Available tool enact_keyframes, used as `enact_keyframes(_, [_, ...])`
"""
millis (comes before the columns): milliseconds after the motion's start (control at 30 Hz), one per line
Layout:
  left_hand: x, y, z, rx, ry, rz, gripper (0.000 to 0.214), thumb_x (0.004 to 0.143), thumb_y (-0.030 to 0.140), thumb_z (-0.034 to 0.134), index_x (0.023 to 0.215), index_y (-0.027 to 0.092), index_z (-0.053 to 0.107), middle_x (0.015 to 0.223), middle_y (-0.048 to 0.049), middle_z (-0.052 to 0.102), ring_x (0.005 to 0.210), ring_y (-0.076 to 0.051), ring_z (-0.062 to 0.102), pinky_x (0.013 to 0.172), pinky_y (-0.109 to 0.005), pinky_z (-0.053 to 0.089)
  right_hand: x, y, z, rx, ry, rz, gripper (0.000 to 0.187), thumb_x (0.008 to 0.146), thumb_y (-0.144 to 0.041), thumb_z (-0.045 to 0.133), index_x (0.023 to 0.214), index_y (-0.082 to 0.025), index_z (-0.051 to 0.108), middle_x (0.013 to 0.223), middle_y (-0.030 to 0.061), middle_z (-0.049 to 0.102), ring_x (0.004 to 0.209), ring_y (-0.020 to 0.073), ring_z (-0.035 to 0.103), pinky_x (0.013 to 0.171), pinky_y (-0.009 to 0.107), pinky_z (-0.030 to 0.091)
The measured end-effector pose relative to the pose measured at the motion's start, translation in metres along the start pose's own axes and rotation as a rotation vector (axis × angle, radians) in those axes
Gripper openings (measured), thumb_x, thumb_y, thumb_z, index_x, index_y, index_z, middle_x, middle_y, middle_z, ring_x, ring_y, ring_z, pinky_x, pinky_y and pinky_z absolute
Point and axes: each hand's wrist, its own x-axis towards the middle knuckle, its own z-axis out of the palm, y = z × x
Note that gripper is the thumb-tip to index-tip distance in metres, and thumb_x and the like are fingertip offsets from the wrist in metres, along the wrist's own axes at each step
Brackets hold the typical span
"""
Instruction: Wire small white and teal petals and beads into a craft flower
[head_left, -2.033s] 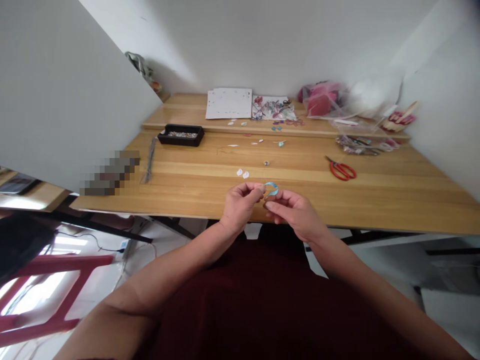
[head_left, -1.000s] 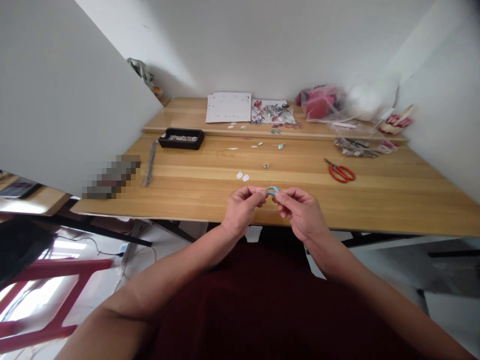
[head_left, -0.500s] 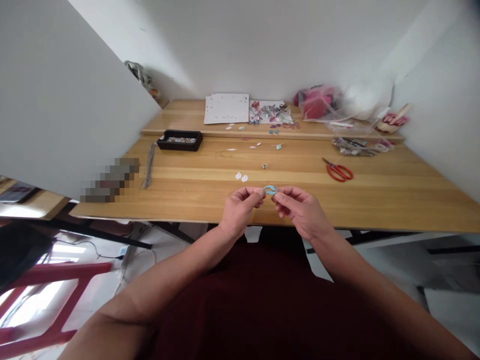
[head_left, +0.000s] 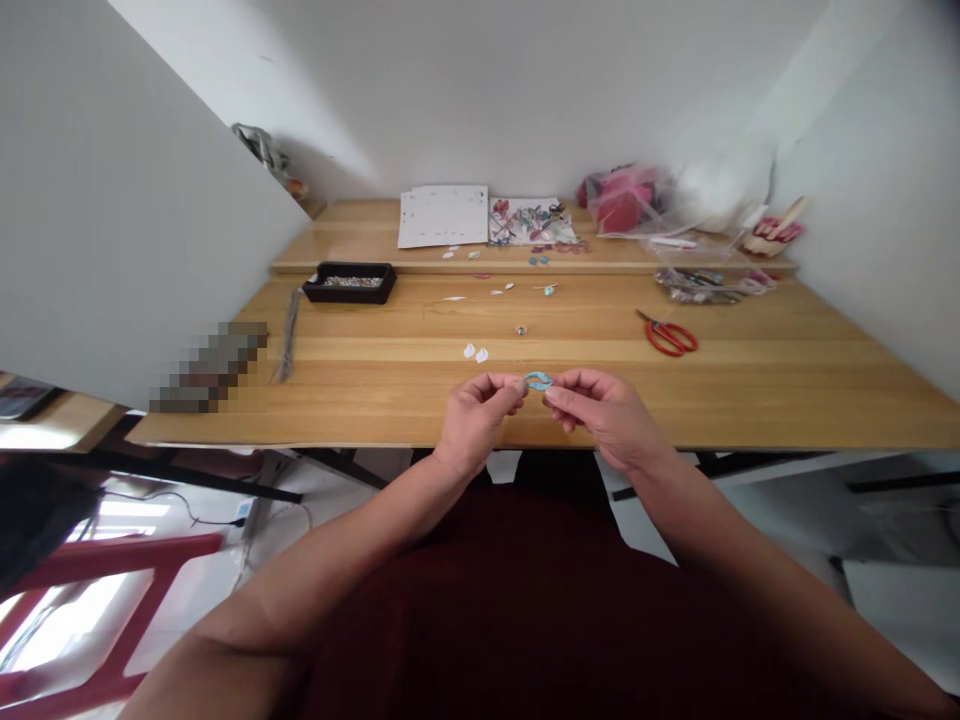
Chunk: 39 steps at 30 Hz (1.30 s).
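Observation:
Between my two hands is a small blue ring-shaped piece (head_left: 538, 381), curved with a gap in its middle; its exact kind is too small to make out. My left hand (head_left: 480, 415) pinches its left end between thumb and fingers. At its right end, my right hand (head_left: 600, 410) holds it in the same kind of pinch. Both hands are just above the table's front edge. Two small white cut-out pieces (head_left: 475, 353) lie a little beyond my left hand. A small round shiny bead-like piece (head_left: 521, 330) rests farther back.
Red-handled scissors (head_left: 670, 334) lie to the right on the wooden table (head_left: 390, 390). A black tray (head_left: 349, 283) of small beads stands back left, beside grey cords (head_left: 288, 338). White sheets (head_left: 442, 215) and plastic bags (head_left: 630, 200) sit on the raised rear shelf.
The view has shifted slightly, so the table items appear a little farther left. Both hands keep their pinch on the blue piece, nearly unmoved.

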Motion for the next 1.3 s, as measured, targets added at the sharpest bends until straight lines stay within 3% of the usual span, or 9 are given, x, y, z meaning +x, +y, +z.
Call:
enact_keyframes(500, [-0.002,0.001,0.000,-0.056,-0.027,-0.040,0.012,0.071,0.026,0.078,0.072,0.016,0.070,0.070,-0.0012,0.065,0.065,-0.010,0.054,0.068,-0.027,0.044,-0.005,0.003,0.019,0.096,0.120,-0.017,0.027,0.068,-0.040,0.085,0.068,-0.020,0.067,0.067,0.0013,0.066,0.059,0.0110,0.054,0.050,0.025,0.042])
enact_keyframes(667, [-0.003,0.005,-0.001,-0.036,-0.046,-0.062,0.013,0.072,0.027,0.077,0.072,0.015,0.071,0.069,-0.0022,0.065,0.064,-0.011,0.054,0.067,-0.028,0.044,-0.003,0.004,0.018,0.109,0.081,-0.017,0.027,0.069,-0.040,0.085,0.069,-0.020,0.067,0.067,0.0006,0.065,0.059,0.0106,0.055,0.051,0.024,0.043])
enact_keyframes(867, [-0.003,0.005,-0.001,0.077,-0.047,-0.036,0.016,0.072,0.030,0.077,0.070,0.015,0.070,0.066,-0.0021,0.064,0.062,-0.011,0.054,0.065,-0.028,0.044,0.001,-0.002,0.003,-0.086,0.009,-0.105,0.031,0.072,-0.039,0.086,0.094,-0.020,0.075,0.079,0.0030,0.071,0.066,0.0133,0.060,0.055,0.026,0.048])
enact_keyframes(967, [-0.003,0.005,-0.002,0.123,-0.050,-0.014,0.018,0.073,0.032,0.077,0.071,0.016,0.070,0.066,-0.0016,0.064,0.062,-0.011,0.054,0.064,-0.027,0.043,0.002,-0.004,-0.001,-0.234,-0.013,-0.146,0.023,0.079,-0.039,0.080,0.091,-0.020,0.076,0.075,0.0025,0.070,0.064,0.0130,0.059,0.056,0.027,0.047])
enact_keyframes(1100, [-0.002,0.008,-0.003,0.194,-0.058,0.012,0.019,0.074,0.034,0.077,0.072,0.016,0.069,0.067,-0.0012,0.064,0.062,-0.011,0.053,0.062,-0.027,0.041,0.001,-0.007,0.000,-0.273,-0.003,-0.170,0.021,0.081,-0.038,0.078,0.091,-0.020,0.075,0.072,0.0018,0.070,0.061,0.0129,0.059,0.058,0.028,0.047])
enact_keyframes(1200, [-0.001,0.011,-0.003,0.235,-0.067,0.030,0.020,0.075,0.034,0.077,0.073,0.016,0.069,0.067,-0.0012,0.064,0.061,-0.011,0.052,0.060,-0.026,0.039,-0.002,-0.008,0.003,-0.296,0.019,-0.237,0.023,0.080,-0.035,0.079,0.097,-0.020,0.075,0.079,0.0030,0.073,0.068,0.0148,0.063,0.065,0.030,0.050])
enact_keyframes(1300, [-0.001,0.013,-0.004,0.255,-0.088,0.045,0.022,0.076,0.036,0.078,0.073,0.016,0.070,0.068,-0.0021,0.065,0.061,-0.011,0.053,0.060,-0.026,0.039,-0.003,-0.010,0.004,-0.354,0.043,-0.276,0.016,0.082,-0.034,0.077,0.091,-0.021,0.078,0.082,0.0045,0.075,0.071,0.0160,0.065,0.069,0.032,0.051])
